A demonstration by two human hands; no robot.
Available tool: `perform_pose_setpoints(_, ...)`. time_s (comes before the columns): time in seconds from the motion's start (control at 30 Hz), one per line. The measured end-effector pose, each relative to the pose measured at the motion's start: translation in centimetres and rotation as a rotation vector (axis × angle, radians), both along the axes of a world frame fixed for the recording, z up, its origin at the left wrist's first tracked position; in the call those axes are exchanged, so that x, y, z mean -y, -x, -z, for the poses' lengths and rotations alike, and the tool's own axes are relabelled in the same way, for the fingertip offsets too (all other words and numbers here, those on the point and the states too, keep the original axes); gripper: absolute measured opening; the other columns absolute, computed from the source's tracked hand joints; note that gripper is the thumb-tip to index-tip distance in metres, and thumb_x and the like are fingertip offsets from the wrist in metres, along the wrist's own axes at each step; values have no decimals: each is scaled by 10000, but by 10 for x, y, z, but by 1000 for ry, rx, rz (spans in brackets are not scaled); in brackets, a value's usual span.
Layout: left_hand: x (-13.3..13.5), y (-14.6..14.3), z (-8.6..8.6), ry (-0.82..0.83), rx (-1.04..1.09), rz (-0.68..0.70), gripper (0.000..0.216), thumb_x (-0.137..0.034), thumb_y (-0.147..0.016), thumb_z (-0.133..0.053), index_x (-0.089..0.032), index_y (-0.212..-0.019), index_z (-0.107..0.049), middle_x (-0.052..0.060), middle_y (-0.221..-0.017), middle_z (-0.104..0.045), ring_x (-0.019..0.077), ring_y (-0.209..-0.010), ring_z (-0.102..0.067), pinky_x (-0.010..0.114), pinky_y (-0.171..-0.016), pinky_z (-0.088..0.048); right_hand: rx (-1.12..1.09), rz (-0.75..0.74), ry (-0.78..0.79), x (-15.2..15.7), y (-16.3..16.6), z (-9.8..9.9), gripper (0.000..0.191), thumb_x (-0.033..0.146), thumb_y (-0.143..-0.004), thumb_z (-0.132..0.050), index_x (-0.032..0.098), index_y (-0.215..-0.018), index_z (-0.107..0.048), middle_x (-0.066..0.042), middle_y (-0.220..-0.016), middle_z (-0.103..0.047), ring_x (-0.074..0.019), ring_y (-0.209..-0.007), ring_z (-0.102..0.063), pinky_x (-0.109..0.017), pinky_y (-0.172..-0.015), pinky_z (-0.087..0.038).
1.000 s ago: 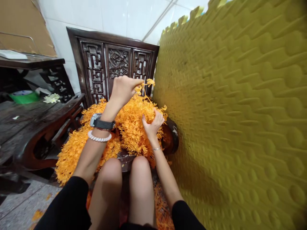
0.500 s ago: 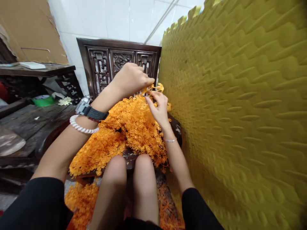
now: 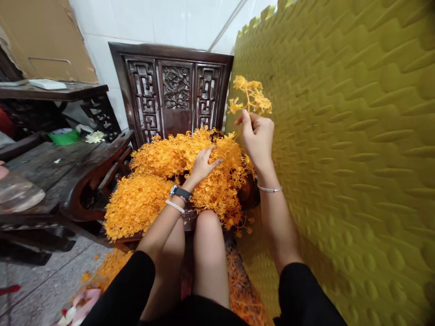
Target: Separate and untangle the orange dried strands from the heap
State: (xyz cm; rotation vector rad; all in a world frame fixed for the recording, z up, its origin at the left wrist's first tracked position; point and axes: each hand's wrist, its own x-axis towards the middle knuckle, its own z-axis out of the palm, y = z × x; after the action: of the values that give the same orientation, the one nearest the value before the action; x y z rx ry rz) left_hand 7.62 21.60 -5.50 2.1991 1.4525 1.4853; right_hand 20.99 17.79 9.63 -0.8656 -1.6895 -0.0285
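My right hand [image 3: 258, 135] is raised in front of the yellow mat, pinching the stem of an orange flower sprig [image 3: 249, 96] between thumb and fingers. The sprig's small blossoms spread out above the grip. Lower down, my left hand [image 3: 203, 164] reaches over a large pile of orange flower sprigs [image 3: 142, 206], fingers stretched and thumb apart, with nothing visible in it. Whether its fingertips touch the pile is hard to make out. The heap covers the seat of a dark carved wooden chair [image 3: 176, 120] in front of my knees.
A yellow foam mat [image 3: 340, 149] stands like a wall close on the right. To the left, a dark wooden table [image 3: 30, 158] bears green tape [image 3: 64, 136] and a clear plastic bag [image 3: 20, 192]. Orange bits [image 3: 241, 276] lie low beside my legs.
My hands have moved apart. The right hand has risen to the right, lifting an orange flower sprig into full view. The left hand has dropped toward the pile.
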Motion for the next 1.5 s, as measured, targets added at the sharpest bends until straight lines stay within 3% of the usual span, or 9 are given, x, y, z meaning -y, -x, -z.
perform_pose_setpoints(0.3, -14, 3, 33, 30, 6, -72, 535, -574, -743, -562, -161, -1083, -566, 151, -1158, -597, 273, -1233, -434, 388, -1105, -230, -172, 53, -92, 1, -1, -11, 465, 500, -866, -403, 177, -610, -619, 53, -444, -269, -77, -429, -282, -272, -498, -246)
perform_pose_setpoints(0.5, -19, 37, 80, 207, 102, -213, 467, -447, -846, -457, -106, -1161, -515, 211, -1239, -531, 304, -1253, -412, 440, -1072, -257, -238, 96, -337, 24, -19, -65, 462, 479, -879, -385, 174, -645, -641, 10, -536, -345, -89, -484, -334, -281, -526, -265)
perform_pose_setpoints(0.6, -25, 51, 91, 301, 159, -225, 500, -391, -841, -473, -37, -1196, -477, 271, -1270, -488, 337, -1251, -413, 459, -1052, -277, -209, -14, -316, 31, -27, -93, 437, 508, -856, -414, 187, -670, -645, 0, -547, -384, -84, -462, -350, -270, -479, -256)
perform_pose_setpoints(0.7, -31, 48, 85, 339, 201, -187, 548, -408, -810, -524, -61, -1229, -455, 251, -1280, -490, 333, -1256, -411, 456, -1052, -280, -140, -106, -116, 27, -22, -100, 426, 507, -835, -462, 167, -648, -639, 34, -452, -375, -48, -363, -306, -245, -407, -210)
perform_pose_setpoints(0.87, -29, 27, 57, 282, 265, -85, 830, -369, -711, -665, -160, -1387, -232, 180, -1409, -369, 276, -1316, -340, 429, -1081, -260, -185, -255, 186, 8, -3, -71, 389, 417, -865, -449, 142, -637, -605, 91, -348, -283, -29, -296, -247, -226, -373, -173)
perform_pose_setpoints(1.13, 15, 15, -4, 39, 342, -12, 655, -396, -838, -530, -336, -1406, -209, 10, -1544, -12, 241, -1410, 44, 468, -1139, -82, -324, -374, 274, -22, 14, -23, 447, 587, -837, -375, 198, -728, -566, 63, -479, -351, -54, -372, -205, -242, -385, -191)
perform_pose_setpoints(1.2, 28, 4, -19, 14, 347, 149, 707, -394, -785, -613, -320, -1393, -261, 33, -1527, -158, 263, -1410, -34, 483, -1139, -102, -365, -397, 261, -26, 20, -15, 455, 599, -840, -348, 208, -749, -562, 59, -504, -348, -59, -382, -203, -244, -391, -205)
perform_pose_setpoints(1.33, 38, -22, -29, 210, 429, 506, 662, -384, -765, -639, -161, -1336, -388, 141, -1236, -575, 255, -1155, -533, 377, -960, -447, -378, -417, 261, -29, 28, -5, 426, 578, -848, -355, 211, -754, -551, 57, -522, -332, -61, -392, -234, -238, -395, -215)
perform_pose_setpoints(1.5, 15, -26, -11, 107, 426, 304, 314, -350, -839, -540, -150, -1070, -610, 102, -1108, -654, 205, -1035, -603, 327, -913, -464, -449, -359, 110, -19, 23, -1, 408, 544, -865, -365, 211, -710, -543, 74, -476, -273, -49, -367, -216, -224, -391, -213)
